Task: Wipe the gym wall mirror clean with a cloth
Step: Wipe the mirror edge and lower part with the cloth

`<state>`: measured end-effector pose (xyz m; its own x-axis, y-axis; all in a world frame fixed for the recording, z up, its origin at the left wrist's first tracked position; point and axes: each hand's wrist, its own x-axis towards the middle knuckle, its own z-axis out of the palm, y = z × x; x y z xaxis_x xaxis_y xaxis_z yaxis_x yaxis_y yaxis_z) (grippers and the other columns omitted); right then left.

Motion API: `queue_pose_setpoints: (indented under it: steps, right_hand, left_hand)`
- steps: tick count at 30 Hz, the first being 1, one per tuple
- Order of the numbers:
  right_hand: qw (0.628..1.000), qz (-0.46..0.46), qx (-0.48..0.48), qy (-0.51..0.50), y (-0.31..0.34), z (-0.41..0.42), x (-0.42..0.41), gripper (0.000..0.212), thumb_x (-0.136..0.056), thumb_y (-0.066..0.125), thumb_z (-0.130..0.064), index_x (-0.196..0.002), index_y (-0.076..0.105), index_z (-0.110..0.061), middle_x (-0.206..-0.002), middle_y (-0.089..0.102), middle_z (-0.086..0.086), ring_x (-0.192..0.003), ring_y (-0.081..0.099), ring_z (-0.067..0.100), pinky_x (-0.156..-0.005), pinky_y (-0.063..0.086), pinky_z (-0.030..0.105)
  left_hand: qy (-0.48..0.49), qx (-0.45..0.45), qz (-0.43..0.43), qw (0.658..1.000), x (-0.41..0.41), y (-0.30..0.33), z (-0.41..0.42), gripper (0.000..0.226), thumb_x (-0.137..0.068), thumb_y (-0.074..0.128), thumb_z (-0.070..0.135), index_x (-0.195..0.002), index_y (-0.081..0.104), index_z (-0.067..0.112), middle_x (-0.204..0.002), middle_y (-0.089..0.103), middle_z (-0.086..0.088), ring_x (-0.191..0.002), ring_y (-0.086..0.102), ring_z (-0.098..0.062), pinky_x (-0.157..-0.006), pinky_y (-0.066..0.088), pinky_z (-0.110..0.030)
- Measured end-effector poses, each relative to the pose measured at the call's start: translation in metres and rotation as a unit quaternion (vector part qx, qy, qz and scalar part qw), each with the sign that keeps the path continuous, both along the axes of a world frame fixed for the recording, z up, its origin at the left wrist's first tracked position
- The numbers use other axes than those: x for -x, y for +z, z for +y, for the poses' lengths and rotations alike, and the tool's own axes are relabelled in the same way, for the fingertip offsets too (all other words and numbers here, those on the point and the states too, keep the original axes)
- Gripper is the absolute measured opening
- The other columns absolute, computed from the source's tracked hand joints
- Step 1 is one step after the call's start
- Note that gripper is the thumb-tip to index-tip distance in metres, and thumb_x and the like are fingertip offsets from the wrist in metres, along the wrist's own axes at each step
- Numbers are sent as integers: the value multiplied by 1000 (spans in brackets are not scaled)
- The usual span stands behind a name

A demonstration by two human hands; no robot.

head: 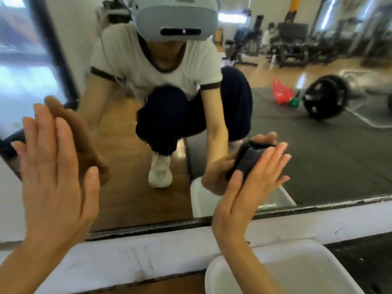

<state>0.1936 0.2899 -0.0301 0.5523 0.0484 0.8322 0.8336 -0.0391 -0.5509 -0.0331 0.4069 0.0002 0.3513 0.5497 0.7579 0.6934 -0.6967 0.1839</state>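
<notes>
Gym — weight plate [324, 96], machines [292, 43]

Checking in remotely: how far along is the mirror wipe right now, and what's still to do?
Under way. The right hand presses the dark cloth flat against the lower mirror, just above its bottom edge. The left hand rests open on the glass, bracing. A white basin sits below on the floor. No wet streaks or cleaned patches stand out, so I cannot tell how much is finished; the upper glass may remain.
</notes>
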Motion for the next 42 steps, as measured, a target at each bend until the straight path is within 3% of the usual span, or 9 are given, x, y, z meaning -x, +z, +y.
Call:
queue_pose_setpoints:
  steps: [3, 6, 12, 17, 21, 28, 33, 36, 42]
  right_hand:
    - [966, -222, 123, 39, -14, 21, 64, 63, -105, 32, -16, -161, 3, -14, -169, -6, 0, -156, 0, 21, -125, -3, 46]
    - [898, -400, 182, 17, -13, 17, 37, 66, -103, 37, -13, -161, 6, -14, -169, -4, 1, -156, 2, 19, -124, 0, 43]
    - [980, -158, 117, 18, -2, -15, -11, 49, -111, 22, -25, -158, 14, -13, -168, -8, -8, -155, -6, 19, -124, -9, 45]
    - [912, -363, 187, 46, 7, 35, 85, 57, -107, 22, -10, -161, 2, -11, -168, -9, 3, -156, -2, 20, -124, -8, 46]
    - [884, -431, 182, 18, 14, 30, 57, 69, -101, 36, -11, -161, 3, -13, -169, -6, 1, -156, 0, 17, -124, -1, 41]
    - [973, -197, 124, -7, 11, 2, 6, 51, -107, 32, -20, -156, 21, -11, -169, -1, -3, -156, 1, 21, -123, -7, 44]
    - [917, -360, 174, 13, 30, 49, 102, 68, -102, 32, -14, -160, -1, -10, -168, -9, 5, -155, -6, 21, -124, -8, 46]
    - [877, -443, 186, 12, 38, 49, 96, 66, -102, 37, -15, -161, 7, -13, -168, 2, 6, -155, -1, 18, -124, -3, 42]
    - [963, -229, 146, -8, 33, -1, 8, 53, -109, 26, -29, -158, 12, -13, -169, -9, -5, -155, -8, 18, -124, -10, 44]
  left_hand:
    - [9, -76, 8, 997, -5, 13, -15, 63, -107, 18, 30, -157, 10, -8, -163, 9, -33, -151, 10, -48, -122, 11, -62]
    - [-8, -137, 7, 991, -4, 16, -13, 61, -108, 19, 27, -158, 6, -5, -163, 5, -30, -155, -6, -28, -127, -1, -43]
    - [-62, -163, -20, 985, -6, 15, -6, 63, -108, 25, 27, -161, -8, 17, -167, -21, 6, -155, -14, -16, -126, -8, -36]
    - [-65, -174, -26, 982, -5, 13, -4, 67, -106, 30, 22, -160, -9, 15, -167, -20, 5, -155, -13, -17, -126, -7, -36]
    - [-74, -175, -9, 982, 0, 16, -5, 73, -99, 37, 13, -161, -1, 7, -168, -17, 1, -156, -10, -20, -127, -4, -38]
    - [-32, -178, -34, 983, 33, 11, 7, 60, -109, 21, 29, -161, -5, 12, -168, -16, 3, -156, -9, -19, -126, -5, -36]
    - [-38, -187, -43, 981, 31, 5, 19, 60, -110, 20, 32, -161, -8, 14, -167, -19, 3, -155, -13, -18, -126, -6, -35]
    - [-40, -197, -49, 978, 30, 3, 21, 61, -110, 20, 32, -161, -9, 14, -167, -19, 3, -155, -13, -18, -126, -7, -35]
    - [-31, -202, -49, 978, 28, 2, 24, 61, -110, 20, 33, -161, -8, 13, -168, -19, 1, -155, -13, -20, -126, -5, -37]
